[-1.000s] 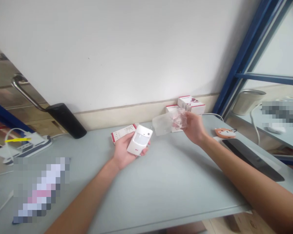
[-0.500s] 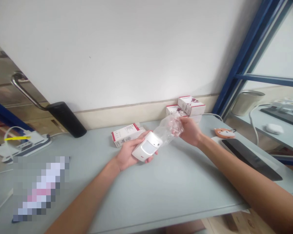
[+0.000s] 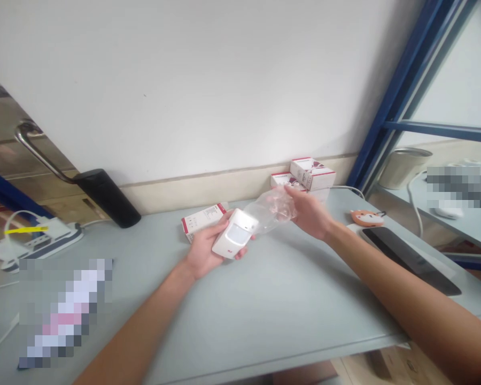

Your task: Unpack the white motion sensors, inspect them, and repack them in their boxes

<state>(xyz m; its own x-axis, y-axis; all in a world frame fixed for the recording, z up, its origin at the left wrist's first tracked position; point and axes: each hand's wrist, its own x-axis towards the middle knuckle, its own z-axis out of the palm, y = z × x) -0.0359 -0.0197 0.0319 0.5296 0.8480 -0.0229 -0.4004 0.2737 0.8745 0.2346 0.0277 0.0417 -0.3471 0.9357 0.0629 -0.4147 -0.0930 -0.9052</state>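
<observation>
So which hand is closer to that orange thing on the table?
Right. The right hand is left of the orange thing; the left hand, holding the white device, is farther left.

No legible text or numbers

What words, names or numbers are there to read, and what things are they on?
None can be read for sure.
White device in the left hand: small red mark, too blurred.
Red-and-white box behind that hand: print too small and blurred.
Boxes farther back, at right: print too blurred.
Pixelated thing at left: nothing readable.
</observation>
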